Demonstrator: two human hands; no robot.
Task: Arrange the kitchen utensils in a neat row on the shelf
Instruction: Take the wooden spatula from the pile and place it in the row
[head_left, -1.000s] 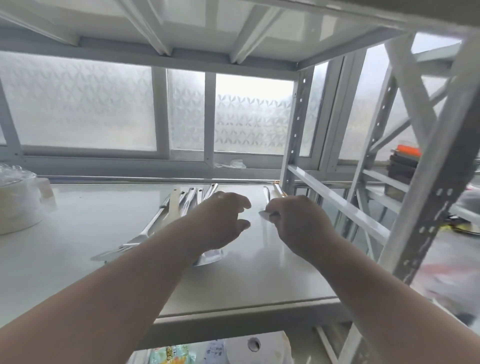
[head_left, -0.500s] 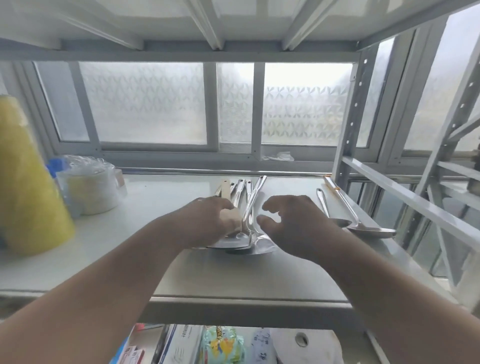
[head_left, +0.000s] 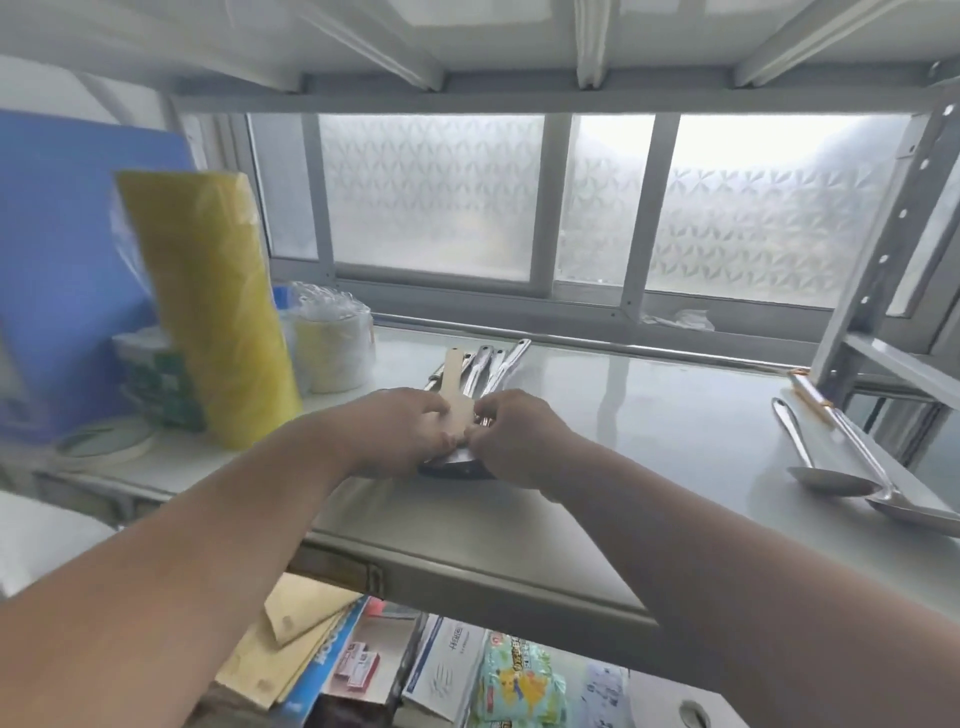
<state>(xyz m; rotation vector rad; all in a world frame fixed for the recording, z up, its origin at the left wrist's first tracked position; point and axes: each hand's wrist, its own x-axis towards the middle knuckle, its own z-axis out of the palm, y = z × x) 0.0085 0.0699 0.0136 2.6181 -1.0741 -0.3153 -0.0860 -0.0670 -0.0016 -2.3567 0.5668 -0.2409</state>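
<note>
Utensils bunched at frame centre on the white shelf (head_left: 649, 447): a wooden spatula (head_left: 455, 395) on top, its handle pointing toward the window, with several metal handles (head_left: 493, 364) fanned just beside and under it. Dark metal heads show below the hands at the near end of the bunch.

Left hand (head_left: 400, 431) curled around the left side of the bunch, fingers against the spatula's wide end. Right hand (head_left: 511, 436) curled in from the right, fingertips pinching at the same spot; which piece it grips cannot be told.

Two metal ladles (head_left: 831, 467) lie side by side at right of frame, well apart from the bunch, bowls toward the viewer.

Left of frame: yellow roll (head_left: 208, 312) standing upright, blue board (head_left: 67, 270) behind it, a wrapped stack of white tubs (head_left: 332, 348) near the bunch. Frosted window (head_left: 571, 208) across the back. Lower shelf holds packets and boxes, blurred.
</note>
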